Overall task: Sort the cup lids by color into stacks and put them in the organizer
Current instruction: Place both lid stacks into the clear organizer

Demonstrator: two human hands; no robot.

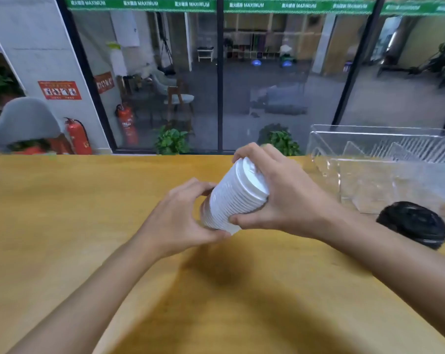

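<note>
A tall stack of white cup lids (235,198) is held tilted above the middle of the yellow wooden table (63,213). My left hand (183,221) grips its lower end, fingers curled round the rim. My right hand (280,195) grips the upper end, fingers over the top lid and thumb under the stack. A stack of black lids (415,226) lies on the table at the right, in front of the clear acrylic organizer (379,172), which has several divided slots.
The table's far edge runs along a glass wall with potted plants (171,141) behind it. A grey chair (22,123) and red fire extinguishers (78,136) stand at the far left, off the table.
</note>
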